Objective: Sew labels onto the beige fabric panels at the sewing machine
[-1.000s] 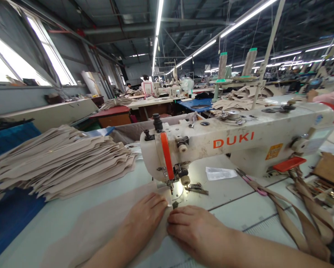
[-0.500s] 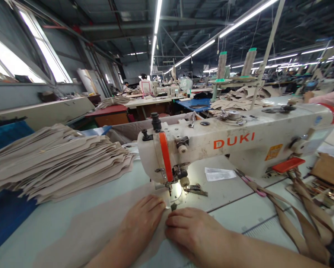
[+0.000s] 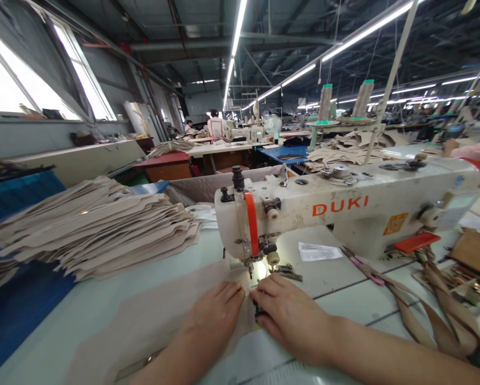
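Observation:
A white sewing machine marked DUKI has its needle area lit by a lamp. A thin beige fabric piece lies on the pale table, its right edge at the presser foot. My left hand presses on that fabric just left of and below the needle, fingers together. My right hand is right beside it, its curled fingertips at the fabric's edge in front of the foot. What lies under the right fingers is hidden.
A tall stack of beige cut pieces stands at the left. Pink-handled scissors, a white paper slip and brown straps lie to the right. Farther off, a person sits among other machines. A pink sleeve shows at the right edge.
The view has shifted, so the machine appears farther right. My right hand has moved up toward the needle, its fingers spread slightly more. A metal item now shows near my left forearm.

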Tool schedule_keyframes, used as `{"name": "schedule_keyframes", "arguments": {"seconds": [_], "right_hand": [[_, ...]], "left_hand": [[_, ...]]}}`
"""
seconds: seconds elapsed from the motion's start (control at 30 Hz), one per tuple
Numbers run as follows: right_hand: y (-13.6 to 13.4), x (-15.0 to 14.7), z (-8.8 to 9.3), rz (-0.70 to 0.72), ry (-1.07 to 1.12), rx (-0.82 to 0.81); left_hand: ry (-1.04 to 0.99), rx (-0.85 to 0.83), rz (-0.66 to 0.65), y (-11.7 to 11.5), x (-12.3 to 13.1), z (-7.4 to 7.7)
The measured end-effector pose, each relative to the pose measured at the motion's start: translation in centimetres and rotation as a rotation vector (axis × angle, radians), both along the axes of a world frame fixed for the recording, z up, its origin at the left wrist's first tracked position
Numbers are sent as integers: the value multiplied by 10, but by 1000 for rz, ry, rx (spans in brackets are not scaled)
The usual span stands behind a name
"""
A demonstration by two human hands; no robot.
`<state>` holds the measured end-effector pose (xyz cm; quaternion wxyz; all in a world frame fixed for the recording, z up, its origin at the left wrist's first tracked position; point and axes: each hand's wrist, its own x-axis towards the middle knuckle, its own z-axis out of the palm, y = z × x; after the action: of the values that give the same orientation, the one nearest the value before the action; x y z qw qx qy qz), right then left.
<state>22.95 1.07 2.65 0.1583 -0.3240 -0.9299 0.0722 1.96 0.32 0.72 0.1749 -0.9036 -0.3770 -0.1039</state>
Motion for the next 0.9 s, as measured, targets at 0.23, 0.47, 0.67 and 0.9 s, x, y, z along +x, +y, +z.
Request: {"name": "schedule_keyframes", "arguments": {"seconds": [0.23,0.47,0.67,0.9], "right_hand": [[8,-7,4,37,-127,146],[17,-4,-1,50,-64,127],[26,-1,-6,0,-45,162],[30,-2,-10,-32,-35,176]], "left_hand": [[-35,104,-12,-9,-6,0],[-139,32,10,-6,-10,-6],[-128,47,-41,5,-7,-9],[-185,25,-24,12,-4,-10]]}}
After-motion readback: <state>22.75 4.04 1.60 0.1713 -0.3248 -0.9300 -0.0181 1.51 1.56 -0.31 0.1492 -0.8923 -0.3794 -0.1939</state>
